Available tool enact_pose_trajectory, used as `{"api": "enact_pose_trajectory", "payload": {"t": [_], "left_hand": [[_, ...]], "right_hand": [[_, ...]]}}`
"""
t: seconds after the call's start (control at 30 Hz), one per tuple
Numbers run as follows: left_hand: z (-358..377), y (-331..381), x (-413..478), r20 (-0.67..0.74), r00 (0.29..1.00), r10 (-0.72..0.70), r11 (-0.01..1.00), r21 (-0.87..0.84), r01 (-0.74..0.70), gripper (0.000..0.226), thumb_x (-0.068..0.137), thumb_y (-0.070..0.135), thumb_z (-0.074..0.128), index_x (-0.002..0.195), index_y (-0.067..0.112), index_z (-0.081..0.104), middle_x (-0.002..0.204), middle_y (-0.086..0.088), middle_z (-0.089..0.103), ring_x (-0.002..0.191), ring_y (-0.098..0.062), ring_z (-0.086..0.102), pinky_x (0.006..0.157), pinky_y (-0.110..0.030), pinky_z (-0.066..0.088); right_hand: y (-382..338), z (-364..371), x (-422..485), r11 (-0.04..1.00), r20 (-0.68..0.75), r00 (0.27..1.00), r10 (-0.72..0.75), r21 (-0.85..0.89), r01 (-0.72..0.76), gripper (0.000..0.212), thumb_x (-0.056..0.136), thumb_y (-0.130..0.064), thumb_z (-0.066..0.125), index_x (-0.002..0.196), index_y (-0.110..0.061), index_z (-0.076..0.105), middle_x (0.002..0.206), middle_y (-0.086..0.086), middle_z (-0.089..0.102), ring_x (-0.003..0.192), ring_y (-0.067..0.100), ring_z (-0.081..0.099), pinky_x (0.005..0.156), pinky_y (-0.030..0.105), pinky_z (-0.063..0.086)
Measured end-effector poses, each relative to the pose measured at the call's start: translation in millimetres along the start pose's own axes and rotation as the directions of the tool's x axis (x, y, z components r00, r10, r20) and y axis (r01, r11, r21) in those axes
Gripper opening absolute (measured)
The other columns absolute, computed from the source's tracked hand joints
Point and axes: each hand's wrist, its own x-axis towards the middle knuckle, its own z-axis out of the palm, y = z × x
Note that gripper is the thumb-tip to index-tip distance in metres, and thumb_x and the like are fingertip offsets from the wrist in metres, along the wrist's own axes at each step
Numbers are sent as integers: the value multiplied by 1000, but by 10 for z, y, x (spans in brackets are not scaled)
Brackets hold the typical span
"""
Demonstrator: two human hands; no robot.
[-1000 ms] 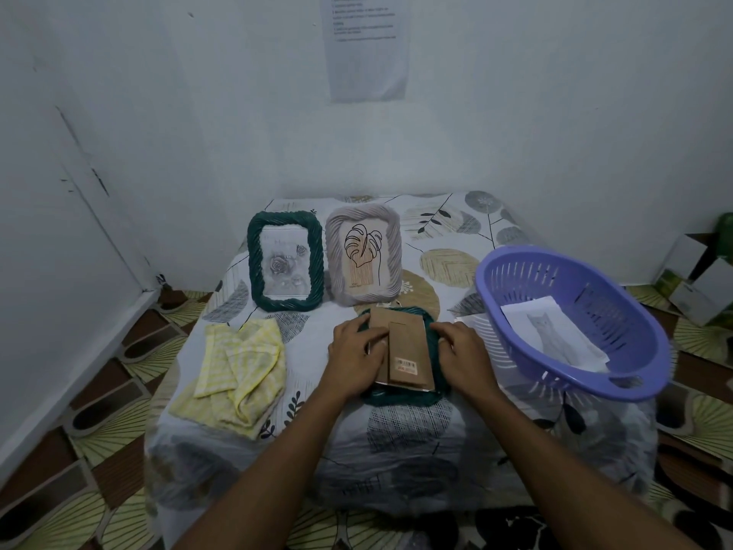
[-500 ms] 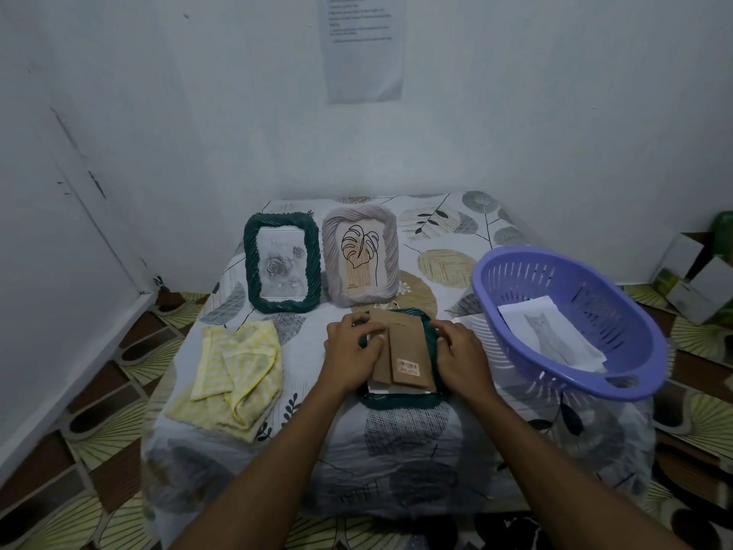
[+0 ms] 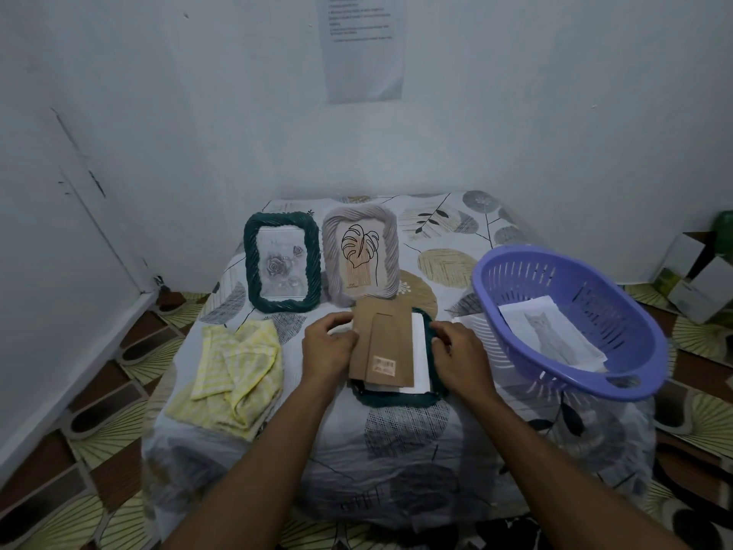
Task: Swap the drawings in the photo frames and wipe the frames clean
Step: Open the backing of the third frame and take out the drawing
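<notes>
A dark green frame lies face down at the table's front middle. Its brown backing board is lifted and shifted left, and white paper shows beneath it. My left hand grips the board's left edge. My right hand rests on the frame's right rim with fingers curled over it. Behind stand a green frame with a rose drawing and a grey frame with a leaf drawing. A yellow cloth lies at the left.
A purple basket at the right holds a cat drawing. The small table has a leaf-patterned cover and stands in a corner between white walls. Boxes sit on the floor at the far right.
The brown backing board has come up off the face-down frame and slid left, uncovering white paper. My left hand moved left with it; my right hand stayed on the frame's rim.
</notes>
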Motion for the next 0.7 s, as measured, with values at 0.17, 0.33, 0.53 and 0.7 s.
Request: {"api": "enact_pose_trajectory", "payload": {"t": [0.17, 0.33, 0.53, 0.7], "left_hand": [[-368, -23, 97, -88, 996, -33, 999, -17, 32, 30, 79, -7, 61, 98, 12, 72, 98, -3, 71, 84, -11, 66, 69, -25, 55], [-744, -85, 175, -138, 989, -60, 994, 83, 72, 31, 80, 0, 59, 98, 20, 73, 101, -1, 72, 91, -17, 67, 85, -39, 56], [-769, -82, 107, -88, 986, 143, 864, 496, -81, 26, 86, 5, 58, 110, 5, 69, 114, -12, 67, 101, -22, 62, 92, -30, 47], [-671, -151, 54, 139, 947, 289, 699, 645, -308, 27, 90, 16, 58, 111, 4, 68, 129, -16, 57, 118, -29, 53, 98, -31, 39]], "right_hand": [[8, 17, 2, 1000, 1, 1000, -2, -11, 2, 30, 92, -15, 52, 121, -12, 62, 115, 9, 64, 104, 26, 55, 90, 39, 48], [-4, 25, 1, 998, 28, 1000, 2, -63, 0, 33, 90, -25, 59, 122, -16, 62, 113, 8, 63, 103, 27, 54, 88, 38, 47], [-16, 18, -14, 996, 52, 999, -11, -85, 15, 35, 86, -30, 67, 119, -19, 67, 112, 8, 61, 102, 27, 51, 86, 36, 43], [-22, 9, -17, 997, 57, 998, -17, -75, 22, 34, 87, -28, 66, 119, -17, 67, 112, 7, 61, 103, 27, 52, 89, 40, 46]]}}
